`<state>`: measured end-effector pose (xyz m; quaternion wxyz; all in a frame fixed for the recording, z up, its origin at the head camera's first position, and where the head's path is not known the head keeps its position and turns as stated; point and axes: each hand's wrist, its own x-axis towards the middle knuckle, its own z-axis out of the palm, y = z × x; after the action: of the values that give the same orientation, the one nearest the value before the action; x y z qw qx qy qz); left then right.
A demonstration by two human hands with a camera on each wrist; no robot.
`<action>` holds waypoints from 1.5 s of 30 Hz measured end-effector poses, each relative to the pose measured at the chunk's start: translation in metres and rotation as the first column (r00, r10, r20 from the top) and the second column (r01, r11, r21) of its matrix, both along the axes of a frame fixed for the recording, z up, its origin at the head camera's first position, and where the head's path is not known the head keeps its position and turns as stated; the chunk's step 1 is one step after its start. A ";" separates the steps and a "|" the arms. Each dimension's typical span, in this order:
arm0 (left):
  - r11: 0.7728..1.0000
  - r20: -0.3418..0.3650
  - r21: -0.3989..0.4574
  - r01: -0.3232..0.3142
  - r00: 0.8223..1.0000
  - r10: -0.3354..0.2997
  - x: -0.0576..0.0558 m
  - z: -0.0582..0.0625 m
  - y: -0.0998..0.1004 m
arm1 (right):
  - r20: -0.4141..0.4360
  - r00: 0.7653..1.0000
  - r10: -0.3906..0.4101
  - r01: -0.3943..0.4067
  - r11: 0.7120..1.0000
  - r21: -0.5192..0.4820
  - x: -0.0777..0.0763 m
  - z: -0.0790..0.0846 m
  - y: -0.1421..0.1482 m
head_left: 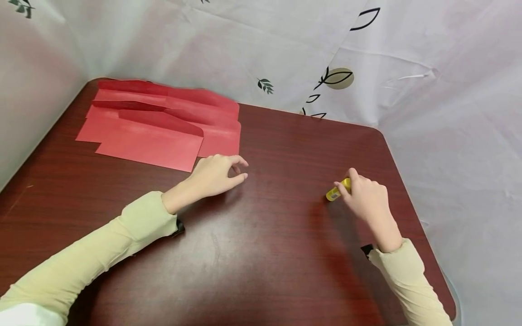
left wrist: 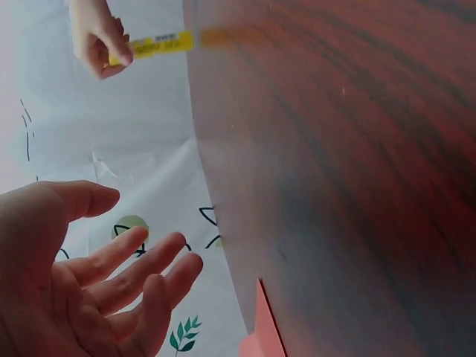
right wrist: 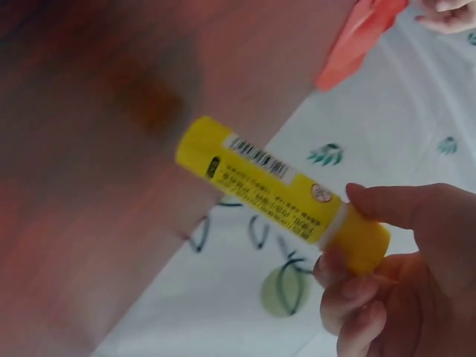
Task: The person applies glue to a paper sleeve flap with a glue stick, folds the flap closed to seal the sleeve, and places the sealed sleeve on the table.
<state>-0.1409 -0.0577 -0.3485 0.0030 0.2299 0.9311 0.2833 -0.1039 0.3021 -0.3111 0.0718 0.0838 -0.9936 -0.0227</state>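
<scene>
A yellow glue stick (head_left: 333,194) with a printed label and barcode is pinched in my right hand (head_left: 369,197), over the right side of the table. In the right wrist view, thumb and fingers grip the capped end of the glue stick (right wrist: 260,182), and its other end points toward the tabletop. My left hand (head_left: 213,176) holds nothing; its fingers are loosely bent above the table, beside the nearest red envelope (head_left: 155,142). Several red envelopes with raised flaps lie overlapping at the back left.
The dark reddish-brown wooden table (head_left: 277,253) has rounded corners. Behind it and along its sides hangs a white sheet (head_left: 285,50) with leaf prints, meeting the table's back edge.
</scene>
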 end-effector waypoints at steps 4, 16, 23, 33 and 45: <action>1.000 -0.007 0.020 0.005 1.000 -0.005 0.005 -0.001 0.004 | -0.081 0.993 0.089 -0.094 0.993 -0.067 0.002 0.004 -0.018; 0.992 -0.049 0.117 0.047 0.998 -0.041 0.018 0.004 0.020 | -0.091 0.938 0.335 -0.347 0.891 -0.293 0.006 0.020 -0.079; 0.974 -0.019 0.205 0.097 0.995 -0.096 0.023 0.003 0.025 | -0.087 0.901 0.424 -0.427 0.840 -0.335 0.011 0.021 -0.104; 0.933 -0.009 0.337 0.129 0.991 -0.133 0.039 0.007 0.031 | -0.045 0.896 0.441 -0.417 0.804 -0.425 0.021 0.013 -0.123; 0.967 -0.223 0.088 0.237 0.951 -0.213 0.058 0.015 0.028 | -0.062 0.853 0.519 -0.384 0.543 -0.747 0.020 0.005 -0.114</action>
<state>-0.0827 -0.0300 -0.3337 -0.0769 0.3633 0.8760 0.3078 -0.0840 0.1879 -0.3063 0.0196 0.3029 -0.8622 0.4055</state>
